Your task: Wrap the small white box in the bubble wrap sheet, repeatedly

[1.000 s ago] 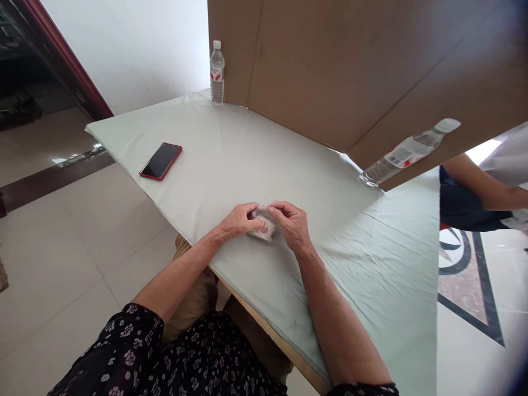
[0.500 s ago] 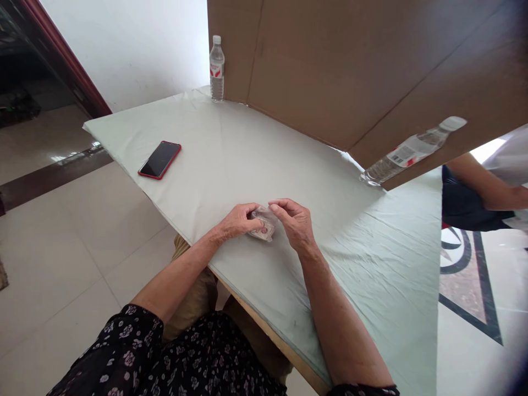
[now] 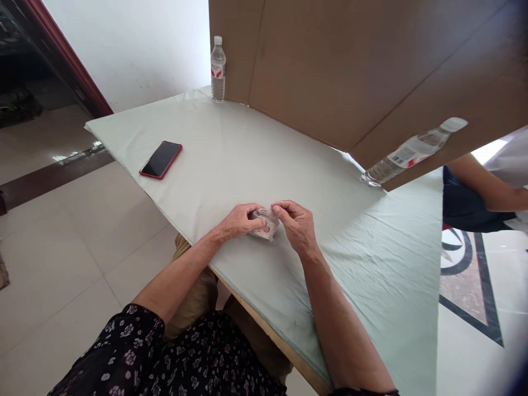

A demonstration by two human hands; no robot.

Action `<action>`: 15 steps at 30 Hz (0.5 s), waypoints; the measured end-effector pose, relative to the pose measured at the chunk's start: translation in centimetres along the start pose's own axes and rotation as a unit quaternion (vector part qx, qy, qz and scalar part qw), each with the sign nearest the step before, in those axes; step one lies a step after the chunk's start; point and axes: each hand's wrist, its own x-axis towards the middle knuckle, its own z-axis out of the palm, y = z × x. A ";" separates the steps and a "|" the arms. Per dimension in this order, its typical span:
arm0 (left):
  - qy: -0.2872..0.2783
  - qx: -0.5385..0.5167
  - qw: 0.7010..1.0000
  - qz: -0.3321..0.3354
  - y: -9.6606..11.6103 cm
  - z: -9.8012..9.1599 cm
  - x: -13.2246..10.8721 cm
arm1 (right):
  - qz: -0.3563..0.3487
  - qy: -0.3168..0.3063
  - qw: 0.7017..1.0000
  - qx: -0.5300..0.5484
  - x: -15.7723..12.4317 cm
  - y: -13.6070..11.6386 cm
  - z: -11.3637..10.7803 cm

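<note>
A small packet in clear plastic wrap [image 3: 264,229], pale with a reddish print, rests on the cloth-covered table near its front edge. My left hand [image 3: 240,221] is closed on the packet's left side, the thumb lying across its top. At the packet's upper right, my right hand [image 3: 296,221] pinches a loose bit of the clear wrap between thumb and fingertips. What exactly is inside the wrap is too small to make out.
A phone in a red case [image 3: 160,160] lies to the left. One water bottle [image 3: 218,71] stands at the back; another bottle [image 3: 406,157] leans at the right by a tall cardboard panel [image 3: 313,71]. Beyond the panel, a person's arm [image 3: 482,181] shows.
My right hand has shifted very slightly right, with the pinched wrap drawn along. My left hand keeps its hold on the packet.
</note>
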 end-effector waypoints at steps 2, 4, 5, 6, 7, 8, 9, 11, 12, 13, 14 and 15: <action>0.006 -0.001 1.000 0.004 0.1 0.0 0.0 | -0.005 -0.003 1.000 -0.017 -0.2 -0.3 0.2; 0.009 -0.004 1.000 0.011 0.2 0.1 -0.1 | -0.011 -0.003 0.999 -0.034 -0.4 -0.5 0.5; 0.010 -0.007 1.000 0.014 0.2 0.1 -0.1 | -0.013 -0.002 0.999 -0.040 -0.6 -0.5 0.5; 0.010 -0.009 1.000 0.016 0.2 0.1 -0.1 | -0.014 -0.001 0.999 -0.045 -0.6 -0.5 0.6; 0.010 -0.009 1.000 0.018 0.2 0.1 -0.1 | -0.014 0.001 0.999 -0.050 -0.7 -0.5 0.6; 0.010 -0.010 1.000 0.021 0.2 0.1 -0.1 | -0.014 0.003 0.998 -0.054 -0.8 -0.5 0.6; 0.011 -0.009 1.000 0.024 0.1 0.1 0.0 | -0.013 0.004 0.998 -0.058 -0.8 -0.4 0.6; 0.012 -0.006 0.999 0.031 -0.1 0.0 0.0 | -0.014 0.008 0.998 -0.060 -0.8 -0.3 0.5; 0.012 -0.004 0.999 0.034 -0.2 0.0 0.1 | -0.017 0.008 0.998 -0.059 -0.8 -0.2 0.5; 0.011 -0.002 0.999 0.038 -0.4 -0.1 0.2 | -0.021 0.008 0.998 -0.058 -0.8 -0.2 0.5; 0.011 0.000 0.999 0.041 -0.5 -0.1 0.2 | -0.027 0.006 0.998 -0.057 -0.8 -0.2 0.6; 0.010 0.001 0.999 0.045 -0.7 -0.2 0.3 | -0.035 0.005 0.998 -0.055 -0.8 -0.2 0.6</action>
